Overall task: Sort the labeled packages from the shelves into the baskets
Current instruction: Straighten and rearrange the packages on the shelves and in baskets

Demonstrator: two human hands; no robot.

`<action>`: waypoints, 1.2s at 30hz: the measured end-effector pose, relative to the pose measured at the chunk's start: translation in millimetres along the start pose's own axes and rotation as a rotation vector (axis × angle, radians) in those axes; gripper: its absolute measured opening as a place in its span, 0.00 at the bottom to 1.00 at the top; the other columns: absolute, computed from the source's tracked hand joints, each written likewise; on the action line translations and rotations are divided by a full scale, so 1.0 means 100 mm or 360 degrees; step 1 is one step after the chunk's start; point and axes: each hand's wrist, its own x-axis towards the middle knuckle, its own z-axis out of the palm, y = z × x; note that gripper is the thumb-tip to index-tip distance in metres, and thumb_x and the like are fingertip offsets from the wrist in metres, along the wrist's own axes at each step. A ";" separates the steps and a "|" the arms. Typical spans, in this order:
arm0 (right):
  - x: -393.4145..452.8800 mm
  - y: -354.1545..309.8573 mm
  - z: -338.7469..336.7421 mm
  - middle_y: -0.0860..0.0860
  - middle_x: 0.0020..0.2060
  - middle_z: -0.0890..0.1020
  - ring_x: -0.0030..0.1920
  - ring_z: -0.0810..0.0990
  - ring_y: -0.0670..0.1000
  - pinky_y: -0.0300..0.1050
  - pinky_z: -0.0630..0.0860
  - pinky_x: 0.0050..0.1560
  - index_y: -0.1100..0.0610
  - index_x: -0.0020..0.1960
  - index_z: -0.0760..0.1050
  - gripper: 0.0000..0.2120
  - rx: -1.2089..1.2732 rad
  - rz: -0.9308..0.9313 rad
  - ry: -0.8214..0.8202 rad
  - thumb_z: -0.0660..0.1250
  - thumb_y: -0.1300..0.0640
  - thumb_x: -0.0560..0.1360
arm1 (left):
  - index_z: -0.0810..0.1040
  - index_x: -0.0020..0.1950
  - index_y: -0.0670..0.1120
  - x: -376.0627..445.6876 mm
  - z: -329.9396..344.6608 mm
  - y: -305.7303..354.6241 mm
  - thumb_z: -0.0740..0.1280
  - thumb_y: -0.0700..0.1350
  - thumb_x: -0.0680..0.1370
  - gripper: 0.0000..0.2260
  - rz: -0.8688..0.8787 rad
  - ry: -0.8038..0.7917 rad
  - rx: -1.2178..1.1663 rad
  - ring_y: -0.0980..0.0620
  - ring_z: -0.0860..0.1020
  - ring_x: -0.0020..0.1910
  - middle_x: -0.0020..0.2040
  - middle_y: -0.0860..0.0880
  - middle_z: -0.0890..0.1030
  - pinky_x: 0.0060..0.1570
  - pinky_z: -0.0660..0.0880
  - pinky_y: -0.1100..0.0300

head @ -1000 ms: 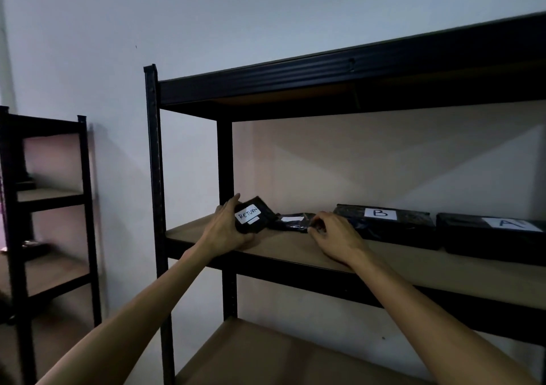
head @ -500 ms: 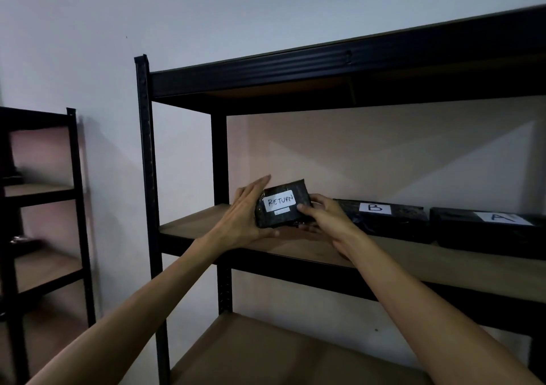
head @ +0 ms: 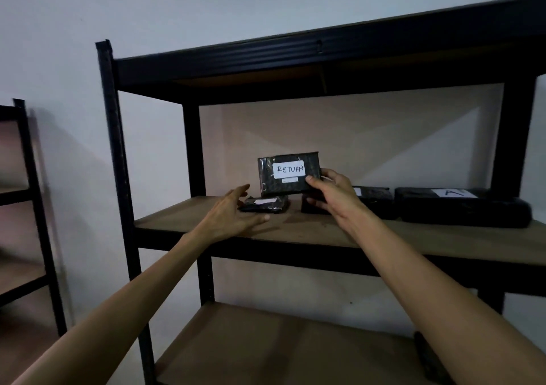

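the right hand (head: 334, 198) pinches the "return" package (head: 289, 175) above the shelf board (head: 369, 232); the small flat package (head: 264, 204) lies just beyond the left hand (head: 233, 214), whose fingers (head: 240, 191) are spread, holding nothing.

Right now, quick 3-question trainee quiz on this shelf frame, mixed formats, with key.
1. True or false: the right hand grips the RETURN package, lifted off the shelf board.
2. Which letter shows on the label of the rightmost package? a) A b) C c) D
3. Fill in: the left hand, fingers spread, reaches toward the small flat package lying on the ____.

Key: 1 true; 2 a; 3 shelf board.
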 end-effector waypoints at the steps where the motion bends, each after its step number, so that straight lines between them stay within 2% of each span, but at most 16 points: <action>1: -0.03 -0.01 -0.03 0.52 0.50 0.84 0.46 0.83 0.48 0.43 0.81 0.40 0.56 0.57 0.77 0.09 -0.0002 0.0000 0.0008 0.69 0.62 0.77 | 0.65 0.76 0.52 0.02 0.00 0.03 0.70 0.73 0.65 0.45 0.0015 0.0013 -0.0022 0.54 0.77 0.60 0.67 0.51 0.76 0.59 0.77 0.53; 4: -0.14 -0.05 -0.19 0.53 0.51 0.84 0.47 0.83 0.49 0.43 0.81 0.41 0.57 0.60 0.77 0.11 0.0007 0.0004 0.0063 0.69 0.62 0.78 | 0.77 0.65 0.51 0.04 0.10 0.18 0.70 0.70 0.67 0.33 0.0114 0.0046 -0.0137 0.58 0.80 0.55 0.58 0.54 0.82 0.56 0.79 0.57; 6: -0.25 -0.08 -0.35 0.53 0.51 0.84 0.49 0.83 0.50 0.42 0.81 0.39 0.58 0.60 0.76 0.12 0.0006 0.0009 0.0107 0.69 0.63 0.78 | 0.81 0.58 0.51 -0.01 0.21 0.32 0.73 0.66 0.69 0.25 0.0179 0.0081 -0.0254 0.62 0.81 0.51 0.52 0.57 0.84 0.56 0.79 0.59; 8: -0.39 -0.12 -0.56 0.54 0.52 0.84 0.50 0.83 0.51 0.42 0.80 0.38 0.56 0.59 0.77 0.11 -0.0017 0.0022 0.0169 0.69 0.63 0.77 | 0.83 0.56 0.49 -0.08 0.37 0.48 0.74 0.62 0.70 0.22 0.0232 0.0099 -0.0332 0.63 0.82 0.51 0.50 0.56 0.85 0.55 0.79 0.58; 11: -0.65 -0.20 -0.93 0.52 0.52 0.85 0.51 0.83 0.51 0.42 0.79 0.37 0.54 0.55 0.78 0.08 -0.0062 0.0034 0.0277 0.70 0.62 0.77 | 0.82 0.51 0.49 -0.16 0.62 0.76 0.71 0.62 0.70 0.19 0.0308 0.0123 -0.0195 0.57 0.81 0.46 0.47 0.55 0.83 0.48 0.80 0.53; 13: -0.87 -0.27 -1.21 0.51 0.50 0.85 0.50 0.83 0.49 0.42 0.79 0.37 0.54 0.55 0.79 0.08 -0.0087 0.0027 0.0338 0.70 0.61 0.77 | 0.80 0.44 0.51 -0.24 0.76 0.97 0.70 0.62 0.71 0.14 0.0366 0.0172 -0.0101 0.55 0.79 0.41 0.42 0.55 0.81 0.42 0.79 0.52; 15: -1.13 -0.34 -1.50 0.52 0.52 0.85 0.51 0.84 0.50 0.42 0.79 0.38 0.54 0.56 0.80 0.09 -0.0094 0.0026 0.0388 0.70 0.61 0.77 | 0.79 0.42 0.51 -0.36 0.91 1.22 0.70 0.61 0.72 0.14 0.0490 0.0216 -0.0058 0.55 0.78 0.40 0.42 0.54 0.80 0.40 0.78 0.52; 19: -1.74 -0.45 -2.08 0.52 0.50 0.85 0.49 0.83 0.50 0.41 0.79 0.38 0.52 0.53 0.78 0.07 -0.0102 0.0060 0.0501 0.70 0.61 0.77 | 0.78 0.46 0.48 -0.71 1.18 1.76 0.69 0.58 0.75 0.14 0.0760 0.0297 -0.0061 0.52 0.78 0.45 0.46 0.51 0.78 0.43 0.79 0.52; 21: -2.08 -0.51 -2.35 0.50 0.46 0.85 0.46 0.83 0.49 0.40 0.78 0.38 0.52 0.52 0.79 0.06 -0.0133 0.0077 0.0554 0.70 0.61 0.77 | 0.78 0.47 0.46 -0.91 1.35 2.03 0.70 0.56 0.76 0.14 0.0835 0.0352 -0.0022 0.51 0.76 0.46 0.46 0.50 0.77 0.43 0.76 0.56; 23: -2.46 -0.58 -2.65 0.51 0.45 0.86 0.44 0.83 0.49 0.42 0.78 0.40 0.52 0.52 0.80 0.07 -0.0173 0.0112 0.0618 0.70 0.61 0.77 | 0.78 0.49 0.45 -1.13 1.54 2.34 0.70 0.54 0.75 0.13 0.0864 0.0302 -0.0041 0.51 0.76 0.45 0.47 0.50 0.78 0.43 0.75 0.57; 28: -3.47 -0.74 -3.42 0.52 0.47 0.86 0.46 0.85 0.50 0.44 0.78 0.42 0.55 0.60 0.78 0.13 -0.0293 0.0202 0.0829 0.70 0.61 0.77 | 0.78 0.58 0.47 -1.62 2.21 3.08 0.71 0.52 0.76 0.14 0.0838 -0.0057 -0.0154 0.53 0.76 0.44 0.50 0.52 0.79 0.44 0.76 0.55; 32: -4.20 -0.80 -4.05 0.53 0.50 0.86 0.50 0.84 0.51 0.45 0.79 0.45 0.55 0.60 0.77 0.11 -0.0389 0.0299 0.1049 0.69 0.61 0.78 | 0.75 0.65 0.51 -1.94 2.84 3.62 0.71 0.52 0.76 0.19 0.0815 -0.0418 -0.0258 0.50 0.78 0.46 0.51 0.52 0.79 0.48 0.78 0.53; 36: -4.78 -0.80 -4.65 0.55 0.49 0.85 0.48 0.84 0.54 0.43 0.81 0.40 0.58 0.61 0.76 0.12 -0.0362 0.0367 0.1309 0.68 0.62 0.78 | 0.72 0.70 0.52 -2.20 3.45 4.12 0.71 0.53 0.76 0.23 0.0783 -0.0725 -0.0359 0.54 0.78 0.43 0.52 0.54 0.77 0.47 0.79 0.53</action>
